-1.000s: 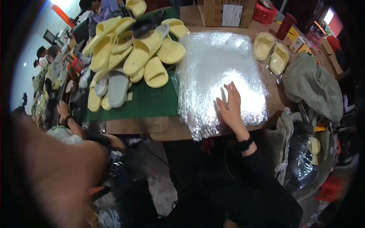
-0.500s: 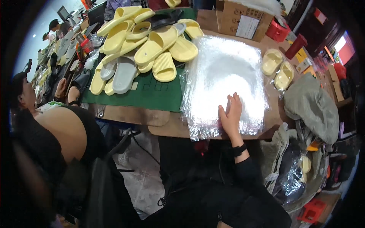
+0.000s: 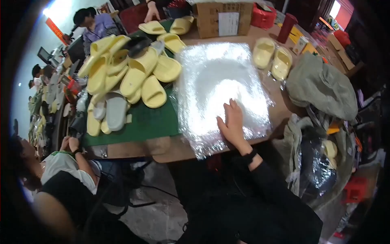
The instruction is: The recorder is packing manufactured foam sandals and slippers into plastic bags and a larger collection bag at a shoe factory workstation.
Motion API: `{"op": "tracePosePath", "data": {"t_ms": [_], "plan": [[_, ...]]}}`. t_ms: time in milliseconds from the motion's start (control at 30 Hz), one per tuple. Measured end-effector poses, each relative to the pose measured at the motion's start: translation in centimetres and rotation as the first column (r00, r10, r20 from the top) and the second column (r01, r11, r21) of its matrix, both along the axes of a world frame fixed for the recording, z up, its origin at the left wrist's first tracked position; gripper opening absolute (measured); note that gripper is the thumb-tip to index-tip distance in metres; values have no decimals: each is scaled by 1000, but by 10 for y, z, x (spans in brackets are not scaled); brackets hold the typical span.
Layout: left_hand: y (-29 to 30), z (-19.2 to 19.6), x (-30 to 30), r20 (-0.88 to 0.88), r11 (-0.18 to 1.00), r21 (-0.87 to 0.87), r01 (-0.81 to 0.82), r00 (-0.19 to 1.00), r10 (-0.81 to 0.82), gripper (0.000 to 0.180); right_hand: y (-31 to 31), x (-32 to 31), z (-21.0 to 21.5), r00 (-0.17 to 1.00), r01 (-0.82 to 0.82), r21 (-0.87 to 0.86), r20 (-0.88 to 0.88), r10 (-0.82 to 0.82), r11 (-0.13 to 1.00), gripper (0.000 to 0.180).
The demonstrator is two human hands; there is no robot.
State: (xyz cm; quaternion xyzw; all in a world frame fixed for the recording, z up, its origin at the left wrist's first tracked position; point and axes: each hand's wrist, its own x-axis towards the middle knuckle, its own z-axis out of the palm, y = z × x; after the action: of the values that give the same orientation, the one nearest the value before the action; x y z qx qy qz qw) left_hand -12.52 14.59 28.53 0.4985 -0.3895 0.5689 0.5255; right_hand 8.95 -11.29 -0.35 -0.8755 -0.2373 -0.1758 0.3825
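Note:
My right hand (image 3: pixel 233 125) rests on the lower right part of a stack of clear, shiny plastic bags (image 3: pixel 211 77), fingers stretched out and thumb apart, holding nothing. A dark band circles its wrist. Left of the stack, a heap of yellow slide slippers (image 3: pixel 140 73) covers part of a green mat (image 3: pixel 150 126). Among them are a grey slipper (image 3: pixel 116 112) and a black one (image 3: pixel 139 46). To the stack's right lie two yellow slippers (image 3: pixel 264 53) in clear bags. My left hand does not show.
Behind the bags stands a cardboard box (image 3: pixel 245 20), with a dark red cylinder (image 3: pixel 287 28) to its right. A grey-green sack (image 3: pixel 321 87) bulges at the table's right edge. Below it is an open sack (image 3: pixel 298 150) with bagged slippers. Co-workers sit left and far left; another's hand (image 3: pixel 152 12) reaches in.
The view has swung, so the table things appear further left. More of the far side shows, including a co-worker's hand by two slippers. My right hand stays on the bags.

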Motion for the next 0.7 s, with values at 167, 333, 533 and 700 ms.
{"op": "tracePosePath", "data": {"t_ms": [167,333,533,700], "plan": [[48,0,-29,-18,999,0,-47,999,47,44,-12,4,-2,999,-2,-16,-49,1,1000,53],[106,-25,-84,22,992,-14,-128,991,129,44,-10,-2,-4,999,-8,-48,-51,6,999,53],[115,-27,-96,15,983,2,-185,983,185,44,-12,-2,-7,999,33,-47,-7,-33,998,52],[82,-21,-55,-76,994,31,-108,991,110,44,-24,4,-3,998,32,-95,-51,-36,995,55]]}}
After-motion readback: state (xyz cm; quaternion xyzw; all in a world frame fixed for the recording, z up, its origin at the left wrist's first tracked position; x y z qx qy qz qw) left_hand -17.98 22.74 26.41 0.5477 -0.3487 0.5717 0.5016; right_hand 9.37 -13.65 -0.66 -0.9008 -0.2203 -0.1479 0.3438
